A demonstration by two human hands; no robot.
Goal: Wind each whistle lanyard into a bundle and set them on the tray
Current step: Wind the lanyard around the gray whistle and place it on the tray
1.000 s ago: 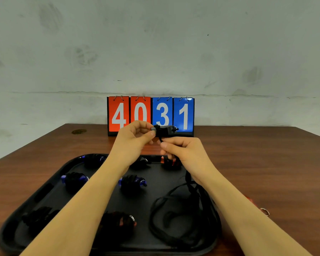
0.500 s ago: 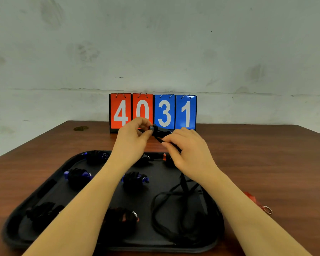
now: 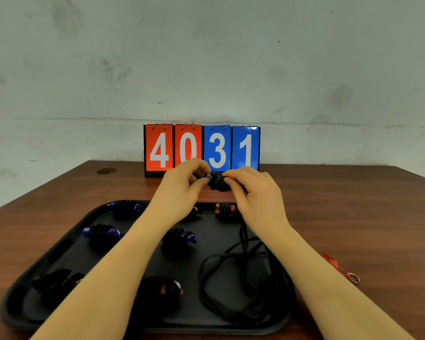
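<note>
Above the far edge of the black tray (image 3: 66,244) my left hand (image 3: 182,190) pinches a black whistle (image 3: 215,180) by its end. My right hand (image 3: 253,190) holds the whistle's black lanyard cord against it from the right, with a few turns wrapped on. The rest of the loose lanyard (image 3: 241,280) hangs from my right hand and lies in loops on the tray's right part. Several wound bundles rest on the tray, among them blue-tipped ones (image 3: 101,235) (image 3: 179,239) and a red-tipped one (image 3: 225,209).
A flip scoreboard (image 3: 201,149) reading 4031 stands at the table's far edge, right behind my hands. A red whistle with a metal ring (image 3: 341,269) lies on the wooden table (image 3: 353,217) right of the tray. A grey wall rises behind.
My right hand has moved up from under the whistle to its right side, carrying the cord around it. The loose loops on the tray have shifted slightly. My left hand keeps its pinch.
</note>
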